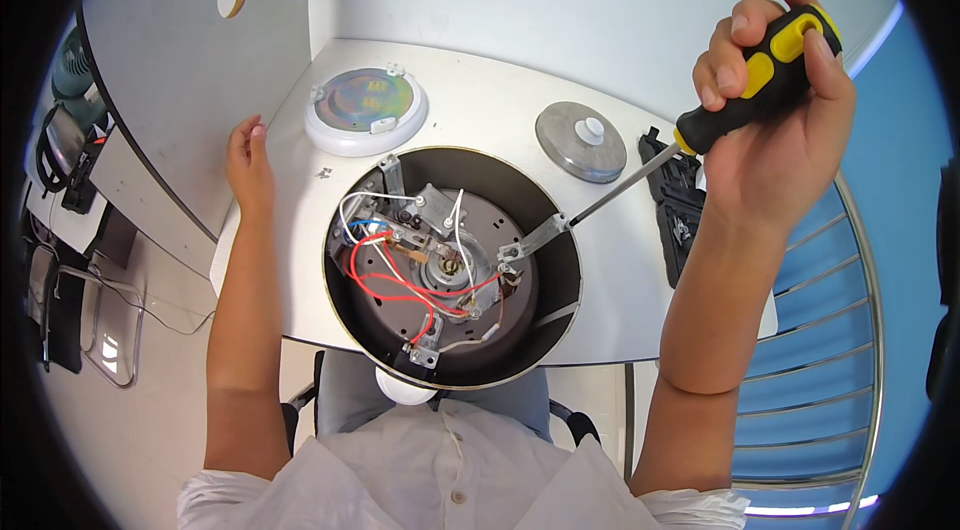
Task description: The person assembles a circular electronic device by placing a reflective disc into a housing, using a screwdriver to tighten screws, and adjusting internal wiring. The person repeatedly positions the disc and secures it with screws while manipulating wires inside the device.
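In front of me stands a round, dark-walled appliance body (pixel 553 305), like a rice cooker with its inside exposed. Red wires (pixel 385 275), white wires and metal brackets fill it. My right hand (pixel 770 120) grips a black and yellow screwdriver (pixel 748 95). Its long shaft slants down to the metal bracket (pixel 545 233) at the body's right wall, with the tip at the bracket's outer end. My left hand (pixel 250 165) hovers left of the body, fingers curled together; whether they hold anything small is hidden.
A white round cover (pixel 412 125) with a shiny disc lies at the back left of the table (pixel 480 80), small metal pieces (pixel 323 172) near it. A metal lid (pixel 560 142) with a white knob sits back right. Beside it is a black tool case (pixel 668 195). Partition walls border the table.
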